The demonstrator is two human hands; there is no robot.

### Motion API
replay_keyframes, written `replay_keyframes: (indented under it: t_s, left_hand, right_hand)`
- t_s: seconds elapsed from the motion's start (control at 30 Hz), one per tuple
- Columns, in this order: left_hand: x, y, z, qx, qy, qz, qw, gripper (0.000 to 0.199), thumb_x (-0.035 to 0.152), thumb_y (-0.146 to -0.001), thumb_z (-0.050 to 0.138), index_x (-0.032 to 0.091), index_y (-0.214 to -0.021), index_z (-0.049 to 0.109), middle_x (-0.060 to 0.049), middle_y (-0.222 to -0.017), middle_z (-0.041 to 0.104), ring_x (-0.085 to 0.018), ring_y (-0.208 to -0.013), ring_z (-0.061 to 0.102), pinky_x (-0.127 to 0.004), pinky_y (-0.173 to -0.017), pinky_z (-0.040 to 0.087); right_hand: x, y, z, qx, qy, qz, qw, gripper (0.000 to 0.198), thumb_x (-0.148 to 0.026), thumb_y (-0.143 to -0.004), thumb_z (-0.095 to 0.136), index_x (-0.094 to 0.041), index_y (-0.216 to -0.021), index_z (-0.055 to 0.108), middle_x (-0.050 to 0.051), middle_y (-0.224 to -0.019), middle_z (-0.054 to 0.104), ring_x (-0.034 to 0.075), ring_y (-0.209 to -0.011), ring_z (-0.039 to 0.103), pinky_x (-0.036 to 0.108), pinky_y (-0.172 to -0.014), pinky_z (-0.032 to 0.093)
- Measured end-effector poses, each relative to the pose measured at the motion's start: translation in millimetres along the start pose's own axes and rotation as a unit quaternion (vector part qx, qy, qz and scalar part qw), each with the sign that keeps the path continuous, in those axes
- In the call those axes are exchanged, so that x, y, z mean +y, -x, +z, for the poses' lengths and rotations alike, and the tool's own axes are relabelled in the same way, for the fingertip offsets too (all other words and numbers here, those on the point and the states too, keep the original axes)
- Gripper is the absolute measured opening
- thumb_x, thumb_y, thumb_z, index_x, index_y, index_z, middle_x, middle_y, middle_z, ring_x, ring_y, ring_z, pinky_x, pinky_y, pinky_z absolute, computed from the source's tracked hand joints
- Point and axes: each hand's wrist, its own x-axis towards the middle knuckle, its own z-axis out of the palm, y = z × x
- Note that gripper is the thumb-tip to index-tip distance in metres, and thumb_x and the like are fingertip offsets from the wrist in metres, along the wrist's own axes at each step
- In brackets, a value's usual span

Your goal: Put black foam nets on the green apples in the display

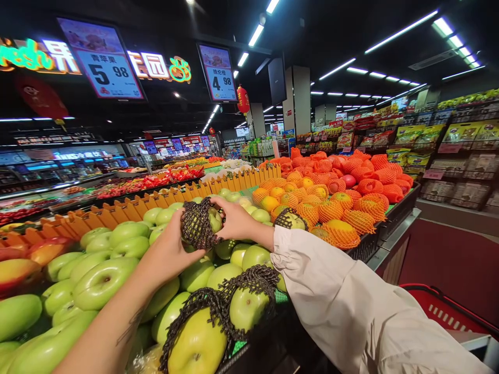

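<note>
Both my hands grip one green apple (214,220) wrapped in a black foam net (197,224), raised just over the heap of green apples (128,234). My left hand (167,246) closes on the net's left side, thumb underneath. From the right, my right hand (236,218) pinches the net's edge beside the bare part of the apple. Below my hands, two more apples in black nets lie at the front edge: a yellowish apple (198,340) and a green one (248,309). Another netted apple (294,222) sits beyond my right wrist.
Oranges in orange nets (331,210) and fruit in red nets (380,176) fill the display's right part. A low orange fence (241,180) runs behind the apples. Red-yellow fruit (17,275) lies far left. A red shopping basket (448,309) stands lower right.
</note>
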Motion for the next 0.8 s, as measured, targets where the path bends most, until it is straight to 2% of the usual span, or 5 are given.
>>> replay_keyframes:
  t_s: [0.17,0.37,0.53,0.67,0.8]
  left_hand:
    - [14.7,-0.7,-7.0,0.013,-0.032,-0.043,0.998,0.055,0.049,-0.064,0.074,0.024,-0.106,0.050,-0.010,-0.098,0.069,-0.036,-0.088,0.071,-0.046,-0.069,0.058]
    - [24.9,1.2,-10.2,0.072,-0.053,-0.073,0.993,0.065,0.047,-0.064,0.075,0.022,-0.117,0.048,-0.014,-0.111,0.068,-0.040,-0.098,0.070,-0.052,-0.076,0.060]
    - [21.9,2.9,-7.8,0.086,-0.061,-0.057,0.993,0.077,0.046,-0.065,0.077,0.021,-0.130,0.043,-0.017,-0.125,0.065,-0.044,-0.110,0.067,-0.057,-0.087,0.059]
    - [19.5,3.4,-5.8,0.066,-0.080,-0.026,0.994,0.074,0.045,-0.066,0.076,0.023,-0.128,0.043,-0.016,-0.122,0.066,-0.044,-0.107,0.069,-0.055,-0.079,0.060]
    - [19.6,3.1,-5.3,0.043,-0.097,-0.016,0.994,0.066,0.047,-0.067,0.075,0.025,-0.122,0.046,-0.016,-0.118,0.067,-0.044,-0.106,0.069,-0.054,-0.074,0.059]
  right_hand:
    - [0.0,-0.5,-0.1,-0.015,-0.036,0.038,0.999,0.080,-0.029,-0.060,0.085,-0.021,-0.132,0.051,0.008,-0.120,0.064,0.019,-0.085,0.061,0.034,-0.080,0.056]
    - [-4.8,-3.9,0.2,0.007,-0.190,0.066,0.980,0.060,-0.017,-0.063,0.079,-0.025,-0.116,0.051,0.004,-0.122,0.059,0.012,-0.085,0.061,0.028,-0.080,0.055]
    - [-7.7,-6.0,0.5,0.103,-0.259,0.111,0.954,0.056,-0.041,-0.074,0.079,-0.029,-0.118,0.047,-0.004,-0.093,0.059,0.010,-0.068,0.059,0.023,-0.062,0.053]
    - [-3.6,-7.5,-0.4,0.108,-0.237,0.106,0.960,0.046,-0.055,-0.076,0.076,-0.025,-0.106,0.059,-0.003,-0.085,0.057,0.012,-0.061,0.054,0.026,-0.052,0.052]
    - [3.9,-11.6,-1.4,0.119,-0.136,0.091,0.979,0.015,-0.035,-0.089,0.065,-0.020,-0.088,0.068,0.000,-0.084,0.067,0.014,-0.074,0.059,0.028,-0.069,0.054]
